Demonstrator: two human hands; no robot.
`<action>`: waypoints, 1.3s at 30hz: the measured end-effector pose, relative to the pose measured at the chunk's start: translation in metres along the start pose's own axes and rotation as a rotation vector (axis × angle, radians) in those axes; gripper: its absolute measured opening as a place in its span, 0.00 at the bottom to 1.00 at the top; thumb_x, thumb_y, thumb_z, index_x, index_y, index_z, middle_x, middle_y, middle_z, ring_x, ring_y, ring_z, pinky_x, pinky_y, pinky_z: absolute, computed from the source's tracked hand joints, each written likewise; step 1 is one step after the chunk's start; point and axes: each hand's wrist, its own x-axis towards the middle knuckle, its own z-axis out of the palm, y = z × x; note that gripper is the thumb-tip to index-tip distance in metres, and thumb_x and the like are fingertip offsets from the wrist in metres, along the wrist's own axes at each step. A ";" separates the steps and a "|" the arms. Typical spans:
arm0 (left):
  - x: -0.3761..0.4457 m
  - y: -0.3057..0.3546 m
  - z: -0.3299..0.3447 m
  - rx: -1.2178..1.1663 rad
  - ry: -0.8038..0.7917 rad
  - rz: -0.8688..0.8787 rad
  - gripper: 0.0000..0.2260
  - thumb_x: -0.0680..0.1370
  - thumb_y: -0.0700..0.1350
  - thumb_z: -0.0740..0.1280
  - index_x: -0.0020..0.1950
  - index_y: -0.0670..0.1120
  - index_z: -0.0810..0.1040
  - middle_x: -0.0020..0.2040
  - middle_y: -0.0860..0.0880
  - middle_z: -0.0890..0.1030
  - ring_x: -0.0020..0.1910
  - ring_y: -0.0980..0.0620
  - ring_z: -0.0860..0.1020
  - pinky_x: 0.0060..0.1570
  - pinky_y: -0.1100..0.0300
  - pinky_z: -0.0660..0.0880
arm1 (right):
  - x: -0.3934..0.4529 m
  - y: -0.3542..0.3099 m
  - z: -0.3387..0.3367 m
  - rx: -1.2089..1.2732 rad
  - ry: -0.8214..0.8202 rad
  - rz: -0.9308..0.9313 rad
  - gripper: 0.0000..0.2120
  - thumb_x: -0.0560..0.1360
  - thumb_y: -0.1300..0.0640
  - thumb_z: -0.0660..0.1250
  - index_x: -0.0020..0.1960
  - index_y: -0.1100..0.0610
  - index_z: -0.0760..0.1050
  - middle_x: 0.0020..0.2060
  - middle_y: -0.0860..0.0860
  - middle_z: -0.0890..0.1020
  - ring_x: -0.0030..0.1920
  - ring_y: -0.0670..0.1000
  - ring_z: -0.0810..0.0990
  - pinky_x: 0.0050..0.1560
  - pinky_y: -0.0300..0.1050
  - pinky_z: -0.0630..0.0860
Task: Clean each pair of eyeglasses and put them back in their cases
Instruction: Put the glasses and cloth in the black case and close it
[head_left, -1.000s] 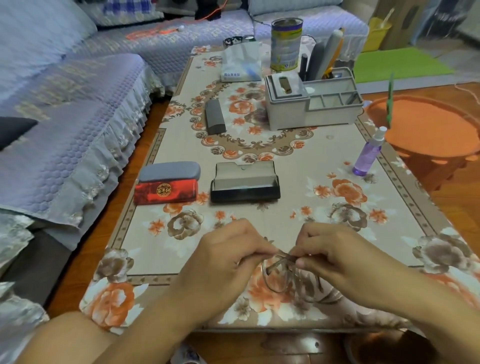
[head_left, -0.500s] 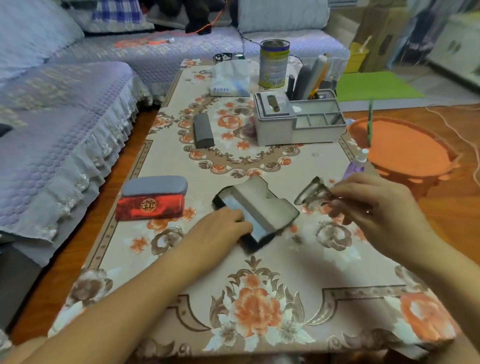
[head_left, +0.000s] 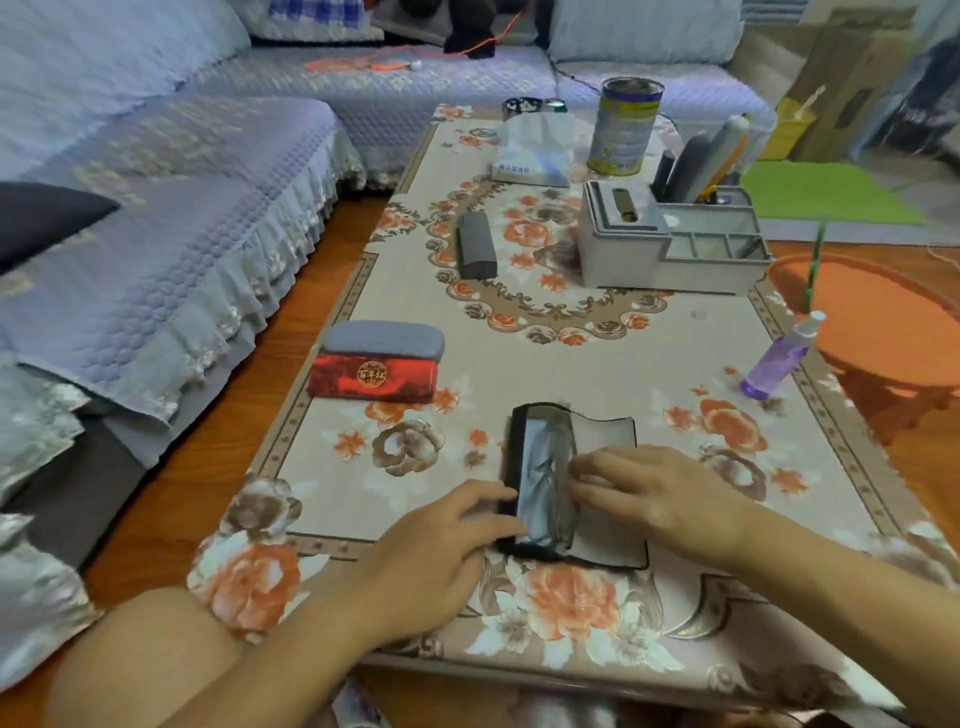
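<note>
Motion blur smears the folded eyeglasses (head_left: 548, 480) inside the open black case (head_left: 571, 488), so frame and lenses cannot be told apart. The right hand (head_left: 660, 493) covers part of the case's grey flap.

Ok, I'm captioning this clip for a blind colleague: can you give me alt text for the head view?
Two hands settle folded eyeglasses into an open black case on a floral-clothed table: the left hand steadies the case, the right hand rests over its open flap. Closed cases and a purple spray bottle sit beyond.
</note>
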 end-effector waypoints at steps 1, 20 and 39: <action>0.000 0.000 0.001 -0.011 0.014 -0.007 0.22 0.82 0.40 0.60 0.71 0.60 0.75 0.75 0.63 0.65 0.70 0.62 0.70 0.66 0.61 0.73 | 0.004 0.003 0.002 0.008 -0.013 -0.022 0.11 0.82 0.66 0.63 0.61 0.62 0.79 0.55 0.57 0.81 0.49 0.55 0.81 0.43 0.47 0.81; 0.014 0.056 0.013 0.212 0.079 -0.224 0.27 0.82 0.64 0.55 0.80 0.64 0.52 0.64 0.55 0.65 0.63 0.55 0.66 0.63 0.60 0.68 | 0.013 -0.034 0.004 0.455 -0.270 0.305 0.28 0.76 0.67 0.63 0.76 0.55 0.70 0.75 0.47 0.70 0.80 0.47 0.57 0.78 0.36 0.51; 0.028 0.065 0.026 -0.011 0.160 -0.379 0.26 0.83 0.58 0.59 0.79 0.69 0.53 0.56 0.57 0.62 0.56 0.58 0.70 0.60 0.60 0.73 | 0.004 -0.088 -0.014 1.071 0.442 1.563 0.15 0.82 0.60 0.64 0.67 0.49 0.73 0.52 0.37 0.78 0.48 0.31 0.76 0.40 0.26 0.71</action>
